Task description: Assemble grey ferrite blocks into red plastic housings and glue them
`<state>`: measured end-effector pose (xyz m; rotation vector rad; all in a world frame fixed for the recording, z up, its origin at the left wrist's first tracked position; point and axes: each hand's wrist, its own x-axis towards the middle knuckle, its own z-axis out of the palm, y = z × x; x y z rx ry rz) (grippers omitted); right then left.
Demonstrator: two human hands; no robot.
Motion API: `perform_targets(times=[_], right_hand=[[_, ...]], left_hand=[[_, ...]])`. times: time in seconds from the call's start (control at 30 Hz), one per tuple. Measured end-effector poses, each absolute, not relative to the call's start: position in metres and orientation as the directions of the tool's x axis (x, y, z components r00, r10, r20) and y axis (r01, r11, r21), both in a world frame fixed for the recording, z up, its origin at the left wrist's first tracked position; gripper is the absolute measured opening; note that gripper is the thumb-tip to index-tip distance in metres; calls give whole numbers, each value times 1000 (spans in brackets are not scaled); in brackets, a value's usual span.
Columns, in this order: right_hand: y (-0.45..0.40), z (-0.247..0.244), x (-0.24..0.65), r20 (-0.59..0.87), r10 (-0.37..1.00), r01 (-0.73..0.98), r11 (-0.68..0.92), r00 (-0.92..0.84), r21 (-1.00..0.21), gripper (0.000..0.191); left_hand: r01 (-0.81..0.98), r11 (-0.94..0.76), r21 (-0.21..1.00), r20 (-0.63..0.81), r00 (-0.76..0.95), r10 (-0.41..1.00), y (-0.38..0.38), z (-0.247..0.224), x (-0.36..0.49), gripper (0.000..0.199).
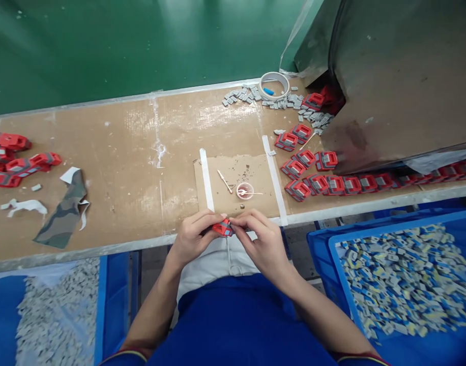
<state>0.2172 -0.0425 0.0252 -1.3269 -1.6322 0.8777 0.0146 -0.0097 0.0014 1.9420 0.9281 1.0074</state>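
Note:
Just over the table's front edge, my left hand (198,235) grips a small red and grey toy vehicle part (223,227) between thumb and fingers. My right hand (261,241) is closed in a pinch against the part's right end; whatever lies between those fingertips is too small and covered to name. Beyond my hands, a small round cup (250,188) with reddish content and a thin stick across it stands on a cardboard sheet (256,170). A white pen-like stick (224,181) lies left of the cup.
Red toy parts (335,184) line the table at right; more are piled at far left (12,141). Small grey pieces surround a tape roll (274,85). A camouflage scrap (65,216) lies left. Blue bins (334,254) of small pieces flank me. A large metal housing (404,81) stands right.

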Motion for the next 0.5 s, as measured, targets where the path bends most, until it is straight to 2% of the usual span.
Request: perform_targets(times=[0.27,0.5], right_hand=[[-28,29,230,92,953,297,180,-287,-938,25],[-24,27,234,-65,938,154,-12,-341,-988,21]], left_hand=[[232,-485,843,346,457,819,-9,4,16,18],[204,-561,802,420,476,773,-7,2,13,25]])
